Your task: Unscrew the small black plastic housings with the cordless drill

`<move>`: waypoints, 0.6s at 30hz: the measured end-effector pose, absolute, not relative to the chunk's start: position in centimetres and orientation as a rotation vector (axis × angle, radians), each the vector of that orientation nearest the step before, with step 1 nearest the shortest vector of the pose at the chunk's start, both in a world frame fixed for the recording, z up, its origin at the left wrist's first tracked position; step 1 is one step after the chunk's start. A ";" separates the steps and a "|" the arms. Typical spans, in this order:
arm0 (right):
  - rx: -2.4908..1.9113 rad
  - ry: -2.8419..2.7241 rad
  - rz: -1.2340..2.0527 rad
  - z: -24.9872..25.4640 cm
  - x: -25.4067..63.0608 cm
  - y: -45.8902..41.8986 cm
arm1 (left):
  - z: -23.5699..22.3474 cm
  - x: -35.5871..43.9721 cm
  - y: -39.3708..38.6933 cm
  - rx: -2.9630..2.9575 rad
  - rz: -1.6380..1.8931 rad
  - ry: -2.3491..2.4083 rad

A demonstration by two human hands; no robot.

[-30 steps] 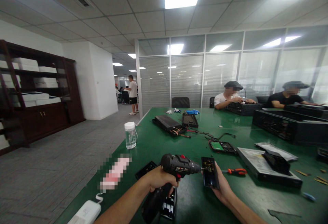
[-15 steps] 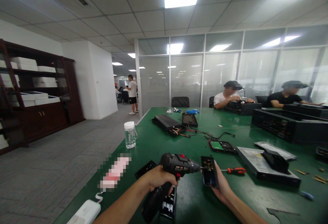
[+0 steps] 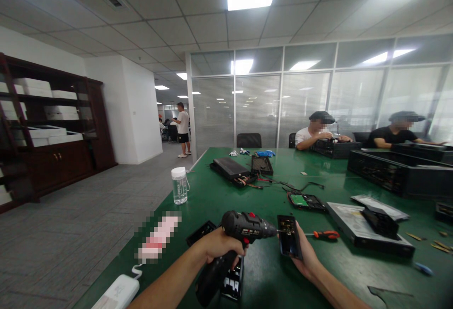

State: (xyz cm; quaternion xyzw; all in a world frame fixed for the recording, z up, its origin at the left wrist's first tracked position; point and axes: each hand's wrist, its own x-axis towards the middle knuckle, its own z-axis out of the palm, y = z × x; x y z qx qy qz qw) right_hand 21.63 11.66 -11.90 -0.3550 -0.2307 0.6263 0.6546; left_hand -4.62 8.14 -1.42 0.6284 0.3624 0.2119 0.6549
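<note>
My left hand (image 3: 224, 246) is wrapped round the grip of a black cordless drill (image 3: 247, 226) with red accents. The drill points right, its bit reaching a black rectangular casing (image 3: 288, 245) with gold-coloured parts inside. That casing is held upright on its right side by my right hand (image 3: 305, 251), the fingers mostly hidden behind it. Whether the bit touches a screw is too small to tell. Beneath the drill lies another black casing (image 3: 232, 280), partly covered by my arm and the tool. A dark part (image 3: 201, 233) sits behind my left wrist.
A screwdriver (image 3: 325, 235) lies right of my right hand. Beyond are a green circuit board (image 3: 300, 199), cables, a black box (image 3: 231, 170) and a metal panel (image 3: 368, 229). A water bottle (image 3: 180, 187) and a white power strip (image 3: 118, 292) stand left. Two people work at the far right.
</note>
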 end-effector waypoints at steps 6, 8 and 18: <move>-0.800 -0.530 1.439 -11.6 21.6 11.5 | -1.3 -4.6 8.1 1.426 0.468 0.831; -0.809 -0.521 1.433 -11.6 21.6 11.6 | -1.3 -4.6 8.1 1.429 0.469 0.828; -0.799 -0.544 1.437 -11.9 21.6 11.6 | -1.0 -4.4 7.9 1.435 0.473 0.857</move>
